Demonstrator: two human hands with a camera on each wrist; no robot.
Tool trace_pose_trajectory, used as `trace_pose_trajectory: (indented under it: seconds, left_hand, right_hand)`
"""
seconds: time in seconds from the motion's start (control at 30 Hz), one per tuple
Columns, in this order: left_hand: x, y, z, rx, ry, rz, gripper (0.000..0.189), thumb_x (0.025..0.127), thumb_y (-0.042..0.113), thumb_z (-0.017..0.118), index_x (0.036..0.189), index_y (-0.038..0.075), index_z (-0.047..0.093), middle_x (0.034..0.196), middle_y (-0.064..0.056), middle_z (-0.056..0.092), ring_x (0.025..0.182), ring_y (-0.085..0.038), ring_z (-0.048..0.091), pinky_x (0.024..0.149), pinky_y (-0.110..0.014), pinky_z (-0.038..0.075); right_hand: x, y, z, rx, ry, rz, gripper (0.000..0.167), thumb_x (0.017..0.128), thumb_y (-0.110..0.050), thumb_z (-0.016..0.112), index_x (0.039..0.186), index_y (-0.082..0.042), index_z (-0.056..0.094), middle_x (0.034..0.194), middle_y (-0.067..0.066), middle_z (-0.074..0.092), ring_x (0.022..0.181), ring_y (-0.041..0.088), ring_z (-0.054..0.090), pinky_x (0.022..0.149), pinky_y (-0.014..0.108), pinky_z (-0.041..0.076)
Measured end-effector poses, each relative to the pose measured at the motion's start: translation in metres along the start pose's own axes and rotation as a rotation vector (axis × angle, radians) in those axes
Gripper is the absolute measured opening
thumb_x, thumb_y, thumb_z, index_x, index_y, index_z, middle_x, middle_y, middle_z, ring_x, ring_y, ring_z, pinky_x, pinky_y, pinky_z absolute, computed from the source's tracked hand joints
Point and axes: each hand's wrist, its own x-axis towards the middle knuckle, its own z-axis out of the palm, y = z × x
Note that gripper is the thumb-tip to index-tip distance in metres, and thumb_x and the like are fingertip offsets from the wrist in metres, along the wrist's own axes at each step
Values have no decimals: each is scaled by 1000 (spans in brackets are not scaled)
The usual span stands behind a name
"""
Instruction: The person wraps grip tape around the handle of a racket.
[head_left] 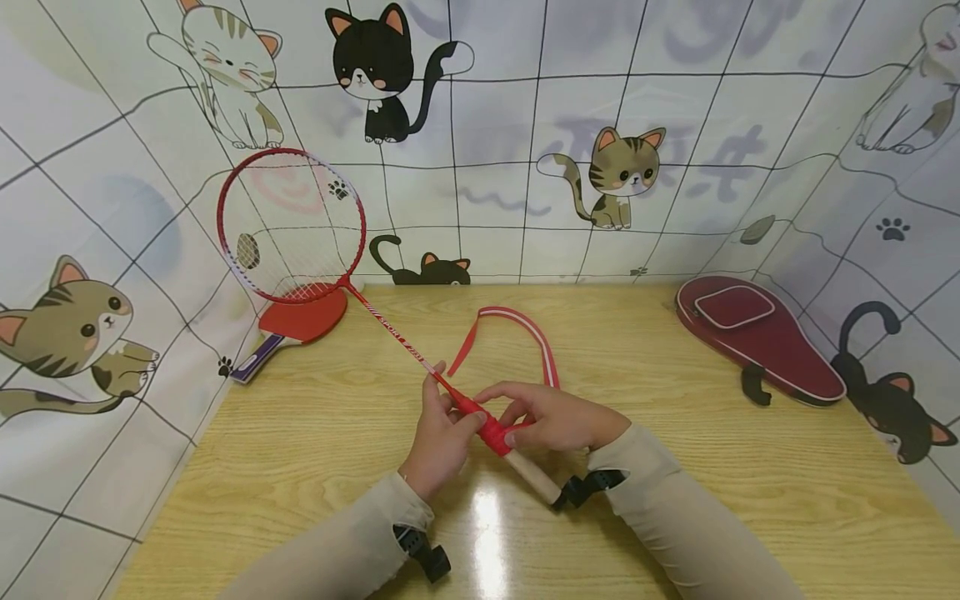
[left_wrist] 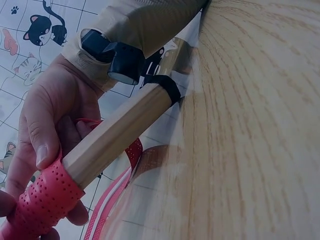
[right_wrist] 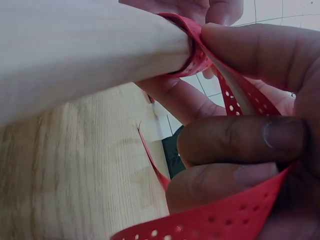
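A badminton racket slants across the middle of the head view, its strung head up at the left. My left hand holds it where the shaft meets the handle. Red perforated grip tape is wound round the upper part of the handle; the lower part is bare wood with a black band at its end. With curled fingers, my right hand pinches the tape at the lower edge of the winding. From that hand the loose tape runs on, and its white-striped tail curves over the table behind.
A red table tennis bat lies at the back left, partly behind the racket head. On the right side of the wooden table is a dark red racket case. Cat-patterned cloth stands up along the back and sides.
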Motion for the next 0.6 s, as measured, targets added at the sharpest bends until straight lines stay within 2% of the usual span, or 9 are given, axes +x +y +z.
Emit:
trace_pose_trajectory:
  seconds: [0.23,0.6]
  left_hand:
    - [1,0,-1,-19,-1,11,88,94,-3,59,162,24,10,129,-25,57,103,-28,69,82,-33,55]
    - [-1,2,0,-3,-4,18,89,94,-1,61,162,25,11,126,-27,60,100,-28,69,84,-36,54]
  right_hand:
    - [-1,0,0,16,-25,-29,64,100,1,65,155,-25,47,112,4,79,101,23,75,90,32,55]
    - [0,0,1,2,33,23,60,97,-6,73,148,-32,53,110,7,73,81,28,74,80,36,58]
